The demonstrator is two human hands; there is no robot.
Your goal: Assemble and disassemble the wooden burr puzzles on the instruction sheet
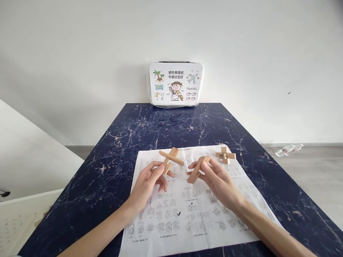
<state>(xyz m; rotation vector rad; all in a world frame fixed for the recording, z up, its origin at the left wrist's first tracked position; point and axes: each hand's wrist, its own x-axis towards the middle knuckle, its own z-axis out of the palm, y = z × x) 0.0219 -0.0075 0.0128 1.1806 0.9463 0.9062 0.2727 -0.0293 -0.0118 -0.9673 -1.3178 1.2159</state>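
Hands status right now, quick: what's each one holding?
Left hand: closed, holding crossed wooden puzzle pieces.
Right hand: closed, holding a wooden puzzle piece.

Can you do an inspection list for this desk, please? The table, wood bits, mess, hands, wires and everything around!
Surface: dark blue table with pale veins; printed sheet on it.
Wood bits: crossed sticks, block, and a cross at the sheet's far right corner.
Clutter: white case at the table's far end.
Left hand: pinches the crossed sticks.
Right hand: holds the block.
Cables: small black object at the left edge; can't tell if it's one.
Surroundings: pale wall, clear bottle on the floor.
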